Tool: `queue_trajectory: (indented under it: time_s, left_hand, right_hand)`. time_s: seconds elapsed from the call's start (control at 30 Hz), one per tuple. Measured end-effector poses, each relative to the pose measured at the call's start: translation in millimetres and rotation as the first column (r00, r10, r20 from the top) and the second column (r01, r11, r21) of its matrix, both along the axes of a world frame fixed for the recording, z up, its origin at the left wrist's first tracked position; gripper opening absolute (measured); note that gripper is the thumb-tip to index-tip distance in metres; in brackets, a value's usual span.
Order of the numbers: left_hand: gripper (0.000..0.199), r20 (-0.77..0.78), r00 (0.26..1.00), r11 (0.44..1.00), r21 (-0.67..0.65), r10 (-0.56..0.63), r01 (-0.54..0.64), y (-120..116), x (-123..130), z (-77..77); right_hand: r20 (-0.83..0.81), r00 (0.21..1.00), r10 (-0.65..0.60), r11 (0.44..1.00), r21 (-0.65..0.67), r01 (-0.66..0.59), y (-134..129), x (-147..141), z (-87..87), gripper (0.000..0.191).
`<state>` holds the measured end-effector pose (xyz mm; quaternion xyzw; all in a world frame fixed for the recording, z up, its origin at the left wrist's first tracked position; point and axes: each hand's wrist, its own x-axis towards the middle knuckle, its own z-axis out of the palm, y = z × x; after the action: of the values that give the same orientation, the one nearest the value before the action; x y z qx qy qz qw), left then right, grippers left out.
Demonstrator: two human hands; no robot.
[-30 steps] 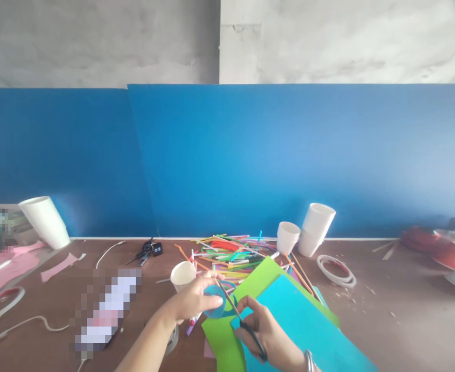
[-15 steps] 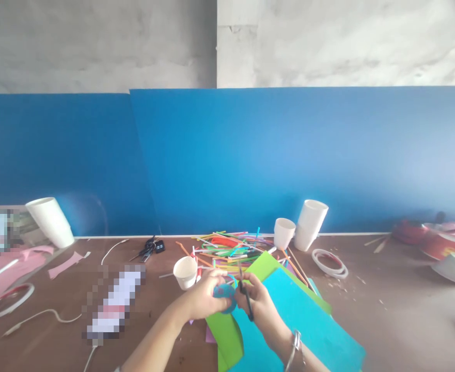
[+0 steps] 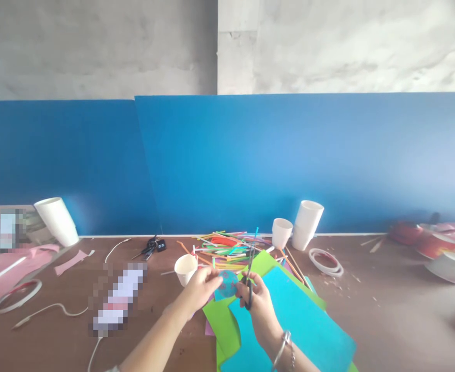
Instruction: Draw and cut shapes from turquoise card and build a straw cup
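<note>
hands (image 3: 202, 291) (image 3: 257, 297): 2 | scissors (image 3: 248, 296): 1 | blue disc (image 3: 228, 283): 1 | lone cups (image 3: 186, 271) (image 3: 281, 235): 2 | cup stacks (image 3: 58, 223) (image 3: 307, 226): 2

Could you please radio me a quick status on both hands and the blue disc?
Left hand pinching blue disc by its edge. Right hand holding scissors, fingers at disc's opposite edge. Colored straws heaped just beyond, paper cup beside left hand.

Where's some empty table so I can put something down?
The widest bare patch of brown table lies right of the blue sheet, nearer you than the white ring. A smaller one, with a few specks, lies between the left forearm and the pixelated thing. It's crowded beyond the left hand and right hand: straws and white cups.
</note>
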<state>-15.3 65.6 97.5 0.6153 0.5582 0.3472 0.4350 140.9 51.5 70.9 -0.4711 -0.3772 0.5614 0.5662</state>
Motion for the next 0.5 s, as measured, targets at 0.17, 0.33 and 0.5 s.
queue_trajectory:
  time_s: [0.17, 0.33, 0.5]
  left_hand:
    - [0.022, -0.194, 0.981, 0.998, 0.062, -0.011, 0.024, 10.9, -3.6, -11.2]
    - [0.027, -0.435, 0.900, 0.985, 0.157, 0.003, 0.073, 22.0, -6.7, -27.8]
    - [0.042, -0.547, 0.836, 0.939, 0.307, 0.039, 0.157, 6.3, 4.4, -25.0]
  right_hand:
    - [0.133, 0.989, 0.061, 0.994, 0.079, -0.072, 13.2, 18.4, -13.9, 0.033]
    - [0.390, 0.921, -0.024, 0.978, 0.200, -0.059, 23.3, 40.1, -41.7, 0.028]
    - [0.470, 0.879, -0.076, 0.980, 0.197, -0.020, 16.2, 38.1, -51.3, 0.031]
